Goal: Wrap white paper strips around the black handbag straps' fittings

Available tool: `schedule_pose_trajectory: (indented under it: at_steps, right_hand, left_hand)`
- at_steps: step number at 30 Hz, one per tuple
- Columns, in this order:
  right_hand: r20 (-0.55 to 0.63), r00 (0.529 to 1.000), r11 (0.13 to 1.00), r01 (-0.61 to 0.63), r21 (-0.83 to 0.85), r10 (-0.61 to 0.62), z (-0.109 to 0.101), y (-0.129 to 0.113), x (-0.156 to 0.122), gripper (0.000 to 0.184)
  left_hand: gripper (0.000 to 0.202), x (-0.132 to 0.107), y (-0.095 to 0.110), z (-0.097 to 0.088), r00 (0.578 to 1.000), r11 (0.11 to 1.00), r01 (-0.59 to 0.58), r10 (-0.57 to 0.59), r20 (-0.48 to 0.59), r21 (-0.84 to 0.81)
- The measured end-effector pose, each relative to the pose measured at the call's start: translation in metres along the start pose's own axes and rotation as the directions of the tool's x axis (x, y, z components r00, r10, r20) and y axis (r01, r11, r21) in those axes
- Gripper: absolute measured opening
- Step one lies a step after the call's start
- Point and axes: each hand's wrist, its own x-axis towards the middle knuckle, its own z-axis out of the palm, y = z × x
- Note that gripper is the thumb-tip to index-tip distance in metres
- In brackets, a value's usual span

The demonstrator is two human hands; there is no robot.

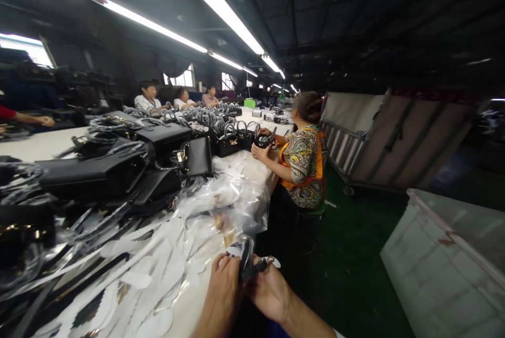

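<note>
The grip of the left hand (225,281) is closed around a dark strap (255,270) partly wrapped in clear film, at the bottom centre of the frame. The right hand (272,289), palm turned upward, has its grip clamped on the same strap, near a small metal clip (271,260) at its end. Both hands are at the edge of the pale worktop (200,301). White paper pieces (136,279) spread across the lower left, with clear plastic bags (224,196) just above the hands. Black handbags (197,156) crowd the left and centre. Right of centre, a seated co-worker (302,161) in an orange vest holds a small black bag (263,141). A pale bin (442,259) stands at the lower right, on the green floor (347,254).
</note>
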Motion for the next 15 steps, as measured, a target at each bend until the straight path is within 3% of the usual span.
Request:
schedule_pose_trajectory:
  at_steps: [4,7,10,13,15]
  right_hand:
    - [0.16,0.987,1.0,0.018,-0.003,-0.017,0.006,-0.009,-0.014,0.024]
    - [0.315,0.946,0.993,0.098,-0.06,-0.074,0.017,-0.012,-0.026,0.033]
    - [0.354,0.922,0.975,0.201,-0.095,-0.155,0.025,-0.006,-0.028,0.031]
    - [0.296,0.926,0.961,0.268,-0.074,-0.235,0.021,0.004,-0.017,0.039]
    - [0.257,0.934,0.965,0.262,-0.024,-0.247,0.013,0.008,-0.008,0.043]
  left_hand:
    - [0.009,-0.002,-0.005,-0.001,0.992,0.993,0.121,-0.121,-0.033,-0.017]
    - [0.011,-0.002,-0.007,-0.002,0.987,0.987,0.159,-0.159,-0.017,-0.03]
    - [0.011,0.0,-0.011,0.0,0.998,0.998,0.05,-0.049,-0.031,0.025]
    - [0.01,0.002,-0.016,0.005,0.988,0.985,-0.122,0.132,-0.076,0.124]
    - [0.013,0.003,-0.019,0.007,0.98,0.967,-0.183,0.194,-0.049,0.175]
